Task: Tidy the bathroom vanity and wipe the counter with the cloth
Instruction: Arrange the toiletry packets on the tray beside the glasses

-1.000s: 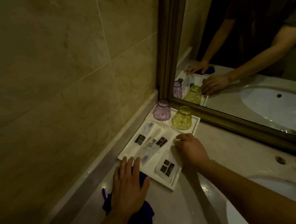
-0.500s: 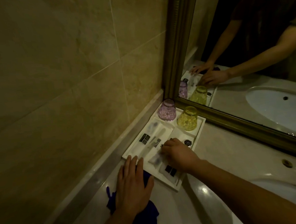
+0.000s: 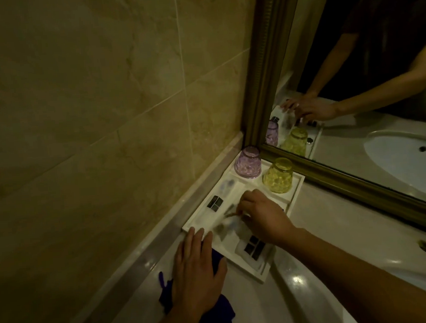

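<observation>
Dim bathroom: beige tiled wall (image 3: pixel 90 119) on the left, pale tabletop (image 3: pixel 337 228) under a gilt-framed mirror (image 3: pixel 352 76). My left hand (image 3: pixel 197 271) is flat with fingers straight and grips nothing. It pins the blue cloth (image 3: pixel 218 320) to the tabletop, parked for the wipe, I reckon. The cloth is dark and crumpled, mostly under my palm. My left fingertips touch the near rim of the white tray (image 3: pixel 262 275), probably bracing it. My right hand (image 3: pixel 266 218) is over the tray's middle, fingers curled, pinching what looks like a clear packet (image 3: pixel 227 224). It's too blurred to read; I'd guess I'm straightening it. Beyond the right fingers stand the purple glass (image 3: pixel 247 165) and yellow glass (image 3: pixel 278 175), seemingly mouth-down.
</observation>
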The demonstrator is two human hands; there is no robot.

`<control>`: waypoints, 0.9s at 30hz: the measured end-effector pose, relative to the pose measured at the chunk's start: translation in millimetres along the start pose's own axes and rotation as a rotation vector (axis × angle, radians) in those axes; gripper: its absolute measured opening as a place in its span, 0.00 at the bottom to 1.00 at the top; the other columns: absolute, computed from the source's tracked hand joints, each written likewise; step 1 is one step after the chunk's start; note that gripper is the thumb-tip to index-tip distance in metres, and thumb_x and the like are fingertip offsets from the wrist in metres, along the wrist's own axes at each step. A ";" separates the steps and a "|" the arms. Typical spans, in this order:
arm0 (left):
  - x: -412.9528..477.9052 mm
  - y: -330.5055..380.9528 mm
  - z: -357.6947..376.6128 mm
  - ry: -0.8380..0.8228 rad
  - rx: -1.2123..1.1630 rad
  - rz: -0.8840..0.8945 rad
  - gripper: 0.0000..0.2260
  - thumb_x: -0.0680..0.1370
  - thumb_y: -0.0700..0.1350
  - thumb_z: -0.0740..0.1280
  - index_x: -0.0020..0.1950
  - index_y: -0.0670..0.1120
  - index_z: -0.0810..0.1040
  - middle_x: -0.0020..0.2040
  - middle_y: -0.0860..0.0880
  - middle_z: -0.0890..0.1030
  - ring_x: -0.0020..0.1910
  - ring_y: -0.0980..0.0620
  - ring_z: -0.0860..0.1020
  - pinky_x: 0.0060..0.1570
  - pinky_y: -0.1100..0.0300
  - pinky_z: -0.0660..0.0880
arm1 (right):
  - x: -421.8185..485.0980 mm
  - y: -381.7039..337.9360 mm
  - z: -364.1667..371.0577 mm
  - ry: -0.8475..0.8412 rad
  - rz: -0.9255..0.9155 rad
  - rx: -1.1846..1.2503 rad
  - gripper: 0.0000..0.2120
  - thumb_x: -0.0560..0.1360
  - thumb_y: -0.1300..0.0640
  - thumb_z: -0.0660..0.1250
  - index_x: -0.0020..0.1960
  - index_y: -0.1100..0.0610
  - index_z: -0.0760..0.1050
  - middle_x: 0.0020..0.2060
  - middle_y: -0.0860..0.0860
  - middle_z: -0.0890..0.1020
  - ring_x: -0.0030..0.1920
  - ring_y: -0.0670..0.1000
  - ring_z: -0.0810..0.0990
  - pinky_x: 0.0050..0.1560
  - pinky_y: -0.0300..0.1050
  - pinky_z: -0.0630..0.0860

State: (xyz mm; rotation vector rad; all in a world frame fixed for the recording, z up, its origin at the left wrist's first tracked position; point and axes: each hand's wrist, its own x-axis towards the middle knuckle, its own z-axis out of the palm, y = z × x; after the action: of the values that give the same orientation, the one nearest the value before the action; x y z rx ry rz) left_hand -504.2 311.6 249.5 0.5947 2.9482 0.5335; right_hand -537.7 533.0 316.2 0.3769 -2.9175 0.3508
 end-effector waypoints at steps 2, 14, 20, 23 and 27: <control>0.2 -0.6 0.9 0.004 0.011 0.004 0.34 0.76 0.66 0.43 0.79 0.53 0.53 0.80 0.53 0.49 0.77 0.55 0.37 0.76 0.49 0.48 | -0.6 -2.8 -9.4 0.081 0.113 0.113 0.05 0.74 0.58 0.69 0.50 0.53 0.79 0.46 0.50 0.79 0.46 0.51 0.75 0.42 0.46 0.75; 0.5 0.6 -4.3 -0.061 0.093 0.050 0.32 0.76 0.67 0.44 0.78 0.56 0.55 0.79 0.55 0.53 0.77 0.51 0.37 0.75 0.46 0.48 | 47.1 -11.5 3.2 0.289 1.169 1.271 0.07 0.76 0.63 0.69 0.50 0.65 0.74 0.40 0.62 0.83 0.30 0.55 0.84 0.35 0.50 0.83; 0.7 -0.1 -7.0 -0.072 0.069 0.061 0.32 0.75 0.68 0.43 0.77 0.58 0.55 0.79 0.59 0.51 0.76 0.53 0.34 0.75 0.44 0.49 | 47.5 -0.5 24.9 0.167 1.146 1.043 0.09 0.76 0.58 0.69 0.40 0.62 0.78 0.36 0.62 0.85 0.38 0.63 0.85 0.45 0.61 0.82; 0.4 -0.1 -6.6 -0.055 0.066 0.073 0.31 0.76 0.67 0.44 0.77 0.58 0.57 0.79 0.59 0.53 0.77 0.52 0.35 0.75 0.45 0.49 | 43.0 -0.8 24.2 0.084 0.916 0.718 0.04 0.74 0.57 0.70 0.43 0.55 0.77 0.34 0.53 0.84 0.34 0.53 0.85 0.42 0.53 0.83; -0.5 0.0 -6.4 -0.029 0.021 0.046 0.31 0.75 0.67 0.47 0.75 0.56 0.59 0.78 0.55 0.56 0.77 0.53 0.41 0.75 0.48 0.49 | 30.3 -4.2 29.5 -0.152 0.527 0.339 0.03 0.72 0.54 0.72 0.43 0.53 0.81 0.45 0.49 0.79 0.43 0.50 0.80 0.45 0.47 0.79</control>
State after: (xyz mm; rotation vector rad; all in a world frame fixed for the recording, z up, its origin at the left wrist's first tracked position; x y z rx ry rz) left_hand -504.8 309.3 255.5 0.6677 2.9232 0.4943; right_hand -569.7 514.7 295.1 -0.3558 -3.0637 0.9314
